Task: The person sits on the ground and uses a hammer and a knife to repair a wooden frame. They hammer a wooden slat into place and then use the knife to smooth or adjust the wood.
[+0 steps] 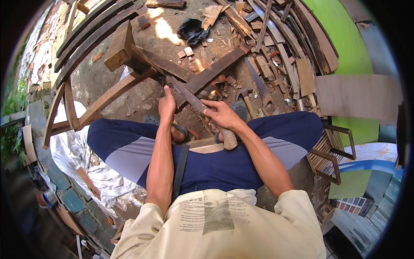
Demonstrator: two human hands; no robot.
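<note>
My right hand point(222, 114) is closed round a machete-like tool with a long brown blade point(188, 93) and a thick wooden handle point(230, 141). The handle end points back toward my lap, and the blade slants away to the left. My left hand point(167, 105) is closed with its thumb up, beside the blade's far end; what its fingers hold is hidden. Just beyond, a dark plank point(220, 69) lies slanting under the blade. A wooden frame with a thick squared block point(118, 49) and a curved rail point(114, 93) stands to the left of my left hand.
A hammer point(248, 102) and a handsaw point(261, 88) lie beyond my right knee. Scrap wood point(280, 47) is piled at the far right. A black plastic bag point(192, 31) lies ahead, white sheeting point(86, 168) at left, and a slatted wooden rack point(334, 149) at right.
</note>
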